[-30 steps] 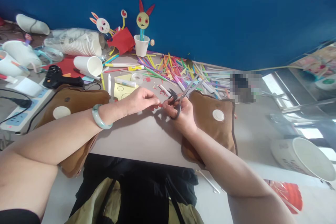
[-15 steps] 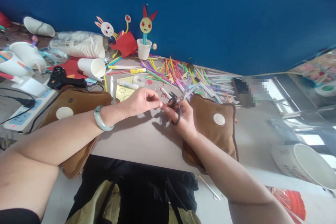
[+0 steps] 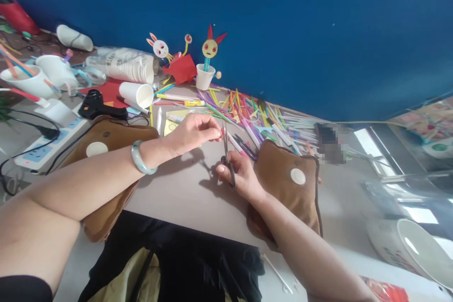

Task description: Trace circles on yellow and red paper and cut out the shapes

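My left hand (image 3: 200,133), a jade-coloured bangle on its wrist, pinches a small red scrap (image 3: 222,133), probably paper, between thumb and fingertips. In my right hand (image 3: 245,177) are scissors (image 3: 226,144) with dark handles, their blades upright against the red scrap. Whether the blades touch it I cannot make out. Both hands hover over the front of the grey table (image 3: 177,193). Just behind the right hand lies a dark-handled tool (image 3: 245,145), partly hidden, like a second pair of scissors.
Brown cushions (image 3: 283,181) lie under or beside both forearms. Coloured straws and sticks (image 3: 244,108) are heaped along the blue wall. To the left are a glue gun (image 3: 101,105), a power strip (image 3: 53,144) and paper cups (image 3: 136,94). Figures with rabbit ears (image 3: 210,49) stand behind.
The scissors have swung round in my right hand, from slanting away up-right to standing beside the red scrap. My left hand keeps its pinch. The whole view has shifted slightly.
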Demonstrator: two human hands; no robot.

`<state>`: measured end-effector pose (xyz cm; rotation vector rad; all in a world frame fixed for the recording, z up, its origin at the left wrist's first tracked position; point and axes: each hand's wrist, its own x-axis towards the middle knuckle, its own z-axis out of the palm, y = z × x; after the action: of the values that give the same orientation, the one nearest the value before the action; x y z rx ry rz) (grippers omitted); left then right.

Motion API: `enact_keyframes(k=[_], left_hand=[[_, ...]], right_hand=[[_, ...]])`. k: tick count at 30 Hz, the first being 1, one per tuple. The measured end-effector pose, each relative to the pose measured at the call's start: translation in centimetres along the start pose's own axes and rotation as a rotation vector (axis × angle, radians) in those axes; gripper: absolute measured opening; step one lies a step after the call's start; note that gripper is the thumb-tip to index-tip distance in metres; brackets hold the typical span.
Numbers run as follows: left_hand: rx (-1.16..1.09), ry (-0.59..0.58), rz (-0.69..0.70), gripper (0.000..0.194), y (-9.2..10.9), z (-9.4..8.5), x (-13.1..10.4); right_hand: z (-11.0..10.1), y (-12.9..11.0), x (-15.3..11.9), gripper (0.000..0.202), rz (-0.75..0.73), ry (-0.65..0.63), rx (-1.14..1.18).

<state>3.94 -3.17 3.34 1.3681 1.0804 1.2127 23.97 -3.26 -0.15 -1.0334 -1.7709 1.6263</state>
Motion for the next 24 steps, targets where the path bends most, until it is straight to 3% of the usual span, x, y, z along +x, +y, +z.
enact_keyframes(k=[24], left_hand=[[0.056,0.040,0.055,0.009,-0.25,-0.03,-0.01]], right_hand=[[-0.03,0.61,0.27,0.058,0.010,0.008,0.004]])
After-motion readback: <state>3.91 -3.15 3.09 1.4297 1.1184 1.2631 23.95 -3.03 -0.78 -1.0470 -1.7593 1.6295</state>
